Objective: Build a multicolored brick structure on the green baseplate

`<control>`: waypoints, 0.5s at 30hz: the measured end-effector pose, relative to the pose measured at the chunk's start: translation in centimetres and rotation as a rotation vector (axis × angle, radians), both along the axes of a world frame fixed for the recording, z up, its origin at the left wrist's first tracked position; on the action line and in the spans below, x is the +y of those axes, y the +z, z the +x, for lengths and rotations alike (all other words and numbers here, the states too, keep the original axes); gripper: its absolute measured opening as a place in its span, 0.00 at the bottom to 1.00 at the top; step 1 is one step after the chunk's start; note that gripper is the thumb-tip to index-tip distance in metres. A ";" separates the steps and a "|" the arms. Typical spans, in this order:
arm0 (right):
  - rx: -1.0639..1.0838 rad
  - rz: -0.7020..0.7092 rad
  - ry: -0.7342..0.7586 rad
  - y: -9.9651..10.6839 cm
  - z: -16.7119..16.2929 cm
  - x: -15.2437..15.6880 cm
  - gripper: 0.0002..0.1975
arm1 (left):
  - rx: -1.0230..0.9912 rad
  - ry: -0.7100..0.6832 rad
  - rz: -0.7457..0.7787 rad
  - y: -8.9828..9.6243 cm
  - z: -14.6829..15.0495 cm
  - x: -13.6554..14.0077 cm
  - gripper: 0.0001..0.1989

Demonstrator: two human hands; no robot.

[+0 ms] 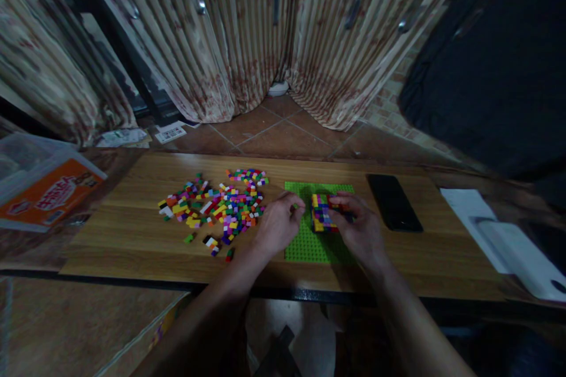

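Note:
A block of multicoloured toy bricks point(320, 212) is over the green baseplate point(305, 247); I cannot tell whether it is fixed to it. My right hand point(361, 230) grips the block from its right side, thumb in front and fingers behind, hiding part of it. Just left of the block, my left hand point(279, 224) is closed in a pinch above the baseplate's left edge. Whatever lies between those fingertips, if anything, is too small to make out. Left of that hand spreads a pile of loose toy bricks point(239, 203) in many colours.
The wooden table point(132, 247) carries a black phone point(393, 202) right of the baseplate. A clear plastic box point(48, 188) with an orange label stands at the left. White objects point(522, 253) lie at the right end. Striped curtains point(247, 41) hang behind.

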State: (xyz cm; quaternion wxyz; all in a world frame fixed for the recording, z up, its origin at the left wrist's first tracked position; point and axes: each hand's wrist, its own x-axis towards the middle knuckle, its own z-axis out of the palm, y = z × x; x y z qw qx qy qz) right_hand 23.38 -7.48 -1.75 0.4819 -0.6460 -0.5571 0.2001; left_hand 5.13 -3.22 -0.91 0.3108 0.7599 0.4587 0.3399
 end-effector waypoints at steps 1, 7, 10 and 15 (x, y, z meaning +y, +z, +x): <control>0.031 0.009 -0.012 -0.1 0.1 0.0 0.10 | 0.010 0.038 0.021 0.2 -0.9 0.6 0.07; 0.031 0.055 -0.069 0.1 0.4 -0.1 0.09 | 0.253 0.347 0.052 1.0 -6.8 3.7 0.10; 0.002 0.038 -0.078 0.4 0.3 -0.1 0.09 | 0.381 0.389 0.037 0.8 -8.2 4.1 0.11; 0.002 0.031 -0.075 0.6 -0.1 -0.1 0.09 | 0.460 0.292 0.083 0.3 -7.9 3.6 0.11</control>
